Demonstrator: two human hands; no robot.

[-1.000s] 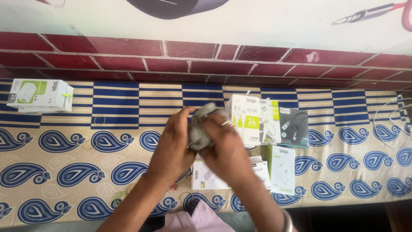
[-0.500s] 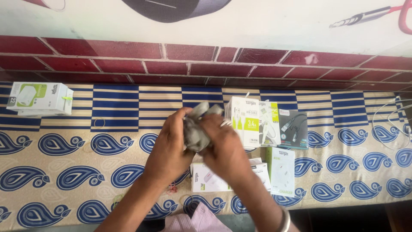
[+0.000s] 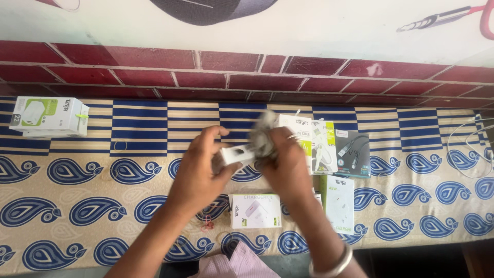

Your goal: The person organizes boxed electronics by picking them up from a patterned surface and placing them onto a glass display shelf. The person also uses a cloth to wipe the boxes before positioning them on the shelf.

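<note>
A patterned cloth (image 3: 77, 190) with blue paisley and stripes covers the surface. At ten o'clock sits a white-and-green box (image 3: 49, 116). Toward three o'clock lie cable packs (image 3: 334, 146); at five o'clock, two white charger boxes (image 3: 256, 210); a white cable (image 3: 471, 149) coils far right.

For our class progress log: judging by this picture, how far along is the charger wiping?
Done: cannot tell; no box looks marked finished. In hand: left hand holds a white charger; right hand presses a grey cloth on it. Left: perhaps the boxes on the table.
</note>
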